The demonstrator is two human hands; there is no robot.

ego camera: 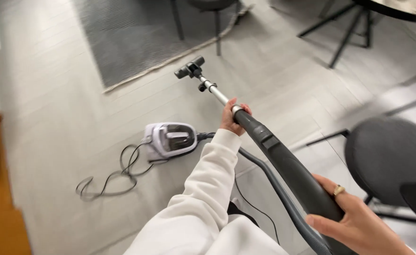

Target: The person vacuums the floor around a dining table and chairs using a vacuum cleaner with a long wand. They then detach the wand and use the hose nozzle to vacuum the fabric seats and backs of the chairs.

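Vacuum wand (269,146): long dark tube with a metal upper section, held in both hands, long axis running from lower right up and away to the floor head (189,68), which rests on the pale floor (52,118) just short of the grey rug (137,38).
Left hand (231,118): farther out, wrapped around the tube where metal meets dark plastic; white sleeve (203,189) behind it.
Right hand (359,222): nearer the body, closed on the thick rear end of the wand; ring on one finger.
Hose (283,198): grey, ribbed, runs from the wand's rear back toward the canister (170,139).
Canister: white and lilac, dark clear lid, on the floor left of the left hand; no label can be made out.
Cord (108,179): dark, looped loosely on the floor left of the canister.
Stool (392,160): round dark seat, right of the wand.
Packages, signs: none visible.
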